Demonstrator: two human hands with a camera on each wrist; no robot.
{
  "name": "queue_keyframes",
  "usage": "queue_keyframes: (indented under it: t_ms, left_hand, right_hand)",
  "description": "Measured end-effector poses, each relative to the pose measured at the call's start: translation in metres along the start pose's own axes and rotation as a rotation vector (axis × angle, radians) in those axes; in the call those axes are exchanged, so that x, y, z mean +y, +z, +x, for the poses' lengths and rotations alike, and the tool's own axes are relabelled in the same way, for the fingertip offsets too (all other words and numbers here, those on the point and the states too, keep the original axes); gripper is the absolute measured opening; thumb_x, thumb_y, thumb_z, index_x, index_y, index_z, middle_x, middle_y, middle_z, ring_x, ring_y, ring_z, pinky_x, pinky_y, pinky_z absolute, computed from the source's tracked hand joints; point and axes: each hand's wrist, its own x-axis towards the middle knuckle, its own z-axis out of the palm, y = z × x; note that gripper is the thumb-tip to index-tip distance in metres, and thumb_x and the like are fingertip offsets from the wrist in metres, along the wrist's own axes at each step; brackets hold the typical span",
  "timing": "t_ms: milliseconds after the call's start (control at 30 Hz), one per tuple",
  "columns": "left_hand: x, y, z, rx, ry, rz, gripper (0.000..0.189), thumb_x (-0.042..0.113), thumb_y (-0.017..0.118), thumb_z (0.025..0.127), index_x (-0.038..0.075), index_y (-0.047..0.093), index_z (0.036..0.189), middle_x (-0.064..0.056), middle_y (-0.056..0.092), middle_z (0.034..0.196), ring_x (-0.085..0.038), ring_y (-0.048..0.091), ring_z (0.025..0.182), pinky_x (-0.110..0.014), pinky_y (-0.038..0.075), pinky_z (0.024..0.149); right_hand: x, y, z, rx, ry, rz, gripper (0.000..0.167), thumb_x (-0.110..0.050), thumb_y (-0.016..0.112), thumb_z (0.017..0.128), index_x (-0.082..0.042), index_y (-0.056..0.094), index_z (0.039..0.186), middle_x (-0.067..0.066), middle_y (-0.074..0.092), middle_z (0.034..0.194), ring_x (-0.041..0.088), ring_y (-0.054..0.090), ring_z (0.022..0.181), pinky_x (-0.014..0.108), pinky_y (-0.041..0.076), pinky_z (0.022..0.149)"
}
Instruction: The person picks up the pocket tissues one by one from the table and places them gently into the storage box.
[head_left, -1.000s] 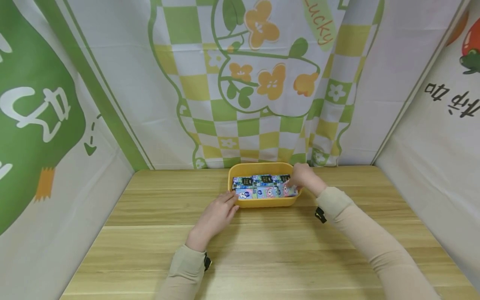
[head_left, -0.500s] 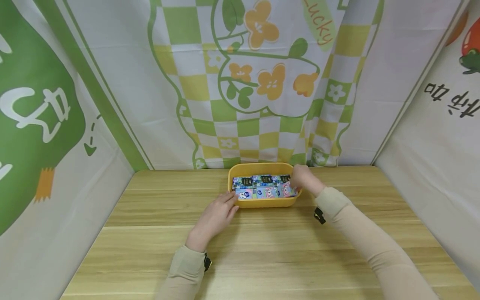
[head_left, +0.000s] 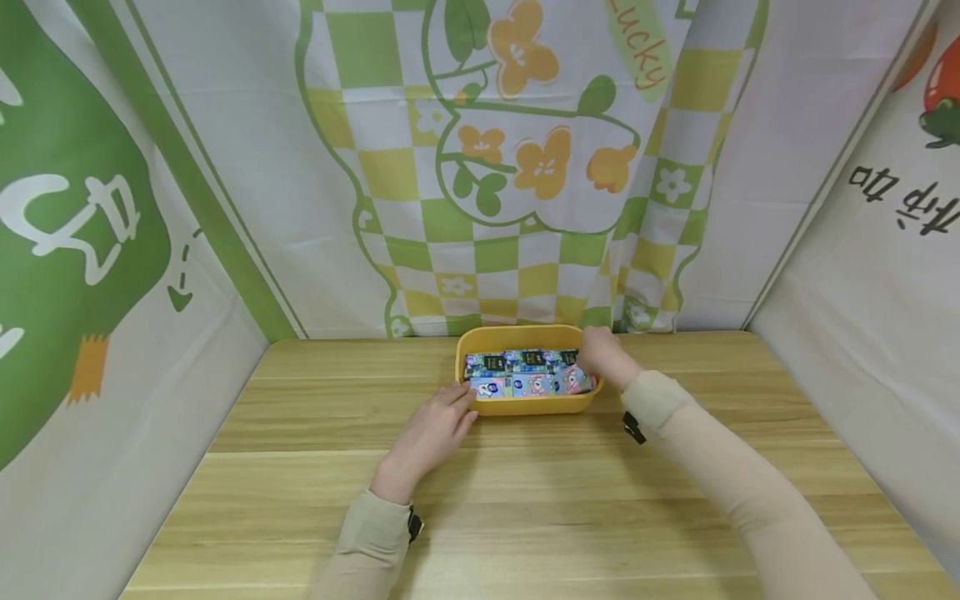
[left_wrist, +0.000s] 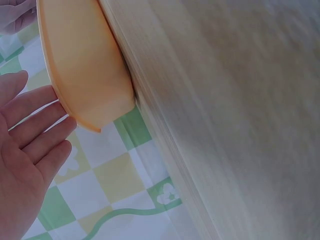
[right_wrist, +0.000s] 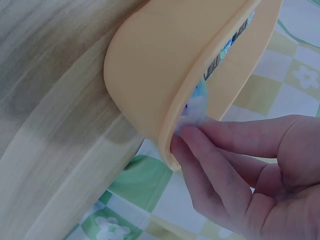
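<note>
A yellow plastic basket (head_left: 525, 407) stands at the back of the table. It holds two rows of small packs that look like pocket tissues: dark blue floral ones (head_left: 523, 362) behind, pastel cartoon ones (head_left: 532, 386) in front. My left hand (head_left: 429, 429) rests its straight fingers on the basket's front left corner; in the left wrist view the fingertips touch the rim. My right hand (head_left: 609, 358) reaches over the right end. There its fingers pinch the rightmost pastel tissue pack (right_wrist: 194, 111), partly hidden by the basket wall and the fingers.
The wooden table (head_left: 517, 517) extends in front of the basket. A checked, flowered curtain (head_left: 495, 275) hangs right behind it. White printed cloth walls (head_left: 862, 333) close off both sides.
My right hand has shifted slightly left and inward over the rightmost pastel tissue pack, which now lies a little flatter in the row. The left hand and basket stay put.
</note>
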Motion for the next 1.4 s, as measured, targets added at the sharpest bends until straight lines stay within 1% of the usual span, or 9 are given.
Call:
queue_keyframes:
  t_ms: [233,500,767,900,1000,1067,1200,1300,1400]
  left_hand:
    - [0.000,0.000,0.000,-0.004,-0.005,-0.003,0.039,0.021,0.055,0.096,-0.003,0.057,0.128,-0.019,0.053,0.135,-0.034,0.050,0.126,-0.046,0.039,0.110]
    - [0.000,0.000,0.000,-0.005,-0.007,0.001,0.040,0.022,0.055,0.097,-0.002,0.057,0.128,-0.020,0.054,0.135,-0.034,0.050,0.126,-0.046,0.040,0.109]
    - [0.000,-0.001,0.001,-0.025,-0.019,-0.002,0.040,0.022,0.054,0.097,-0.001,0.056,0.130,-0.019,0.052,0.137,-0.033,0.049,0.128,-0.045,0.038,0.111]
    - [0.000,-0.001,0.001,-0.025,-0.019,-0.001,0.040,0.022,0.054,0.097,-0.001,0.056,0.130,-0.019,0.052,0.137,-0.033,0.049,0.128,-0.045,0.038,0.111]
    - [0.000,-0.001,0.001,-0.024,-0.018,-0.001,0.040,0.021,0.054,0.097,-0.001,0.056,0.130,-0.019,0.052,0.137,-0.033,0.049,0.128,-0.045,0.038,0.111]
    - [0.001,-0.002,0.001,-0.027,-0.020,-0.002,0.040,0.021,0.054,0.097,-0.001,0.056,0.130,-0.019,0.052,0.137,-0.033,0.048,0.128,-0.045,0.038,0.111]
    - [0.001,-0.002,0.001,-0.033,-0.022,0.003,0.040,0.022,0.054,0.097,0.000,0.055,0.131,-0.018,0.052,0.138,-0.032,0.048,0.129,-0.044,0.038,0.111]
    - [0.001,-0.002,0.001,-0.037,-0.025,0.009,0.041,0.022,0.054,0.097,0.000,0.055,0.131,-0.018,0.052,0.138,-0.032,0.048,0.129,-0.043,0.037,0.112]
    - [0.000,-0.001,0.001,-0.029,-0.019,0.004,0.040,0.022,0.054,0.097,-0.001,0.056,0.130,-0.018,0.052,0.137,-0.033,0.049,0.128,-0.044,0.038,0.111]
  right_hand:
    - [-0.003,-0.006,0.002,0.020,-0.001,-0.073,0.009,0.005,0.058,0.069,0.001,0.061,0.077,0.017,0.062,0.081,0.025,0.053,0.071,0.031,0.049,0.057]
    - [-0.004,-0.009,0.007,-0.033,-0.001,-0.130,0.008,0.005,0.068,0.067,0.000,0.067,0.073,0.017,0.069,0.083,0.025,0.063,0.072,0.031,0.056,0.061]
    - [-0.007,-0.010,0.015,-0.097,0.005,-0.234,0.010,0.000,0.074,0.070,0.002,0.071,0.079,0.017,0.071,0.092,0.032,0.065,0.095,0.036,0.059,0.080]
    - [-0.008,-0.011,0.014,-0.124,0.004,-0.225,0.006,0.004,0.069,0.070,-0.001,0.073,0.071,0.012,0.074,0.080,0.026,0.070,0.085,0.036,0.058,0.084]
    - [-0.008,-0.012,0.013,-0.147,0.012,-0.175,0.012,0.006,0.065,0.071,-0.002,0.073,0.068,0.009,0.073,0.070,0.019,0.072,0.070,0.033,0.060,0.079]
    - [-0.008,-0.012,0.015,-0.177,0.035,-0.141,0.010,0.006,0.067,0.071,-0.001,0.073,0.067,0.009,0.072,0.068,0.018,0.072,0.065,0.031,0.060,0.076]
    - [-0.010,-0.011,0.023,-0.258,0.085,-0.161,0.003,0.001,0.075,0.069,-0.002,0.074,0.068,0.005,0.073,0.067,0.014,0.072,0.067,0.030,0.058,0.084]
    - [-0.012,-0.010,0.025,-0.334,0.069,-0.280,0.004,-0.008,0.079,0.071,-0.006,0.077,0.072,0.000,0.074,0.072,0.011,0.070,0.073,0.034,0.051,0.098]
    - [-0.014,-0.009,0.025,-0.373,0.019,-0.401,0.006,-0.016,0.080,0.073,-0.010,0.078,0.072,-0.002,0.074,0.076,0.013,0.067,0.078,0.037,0.048,0.102]
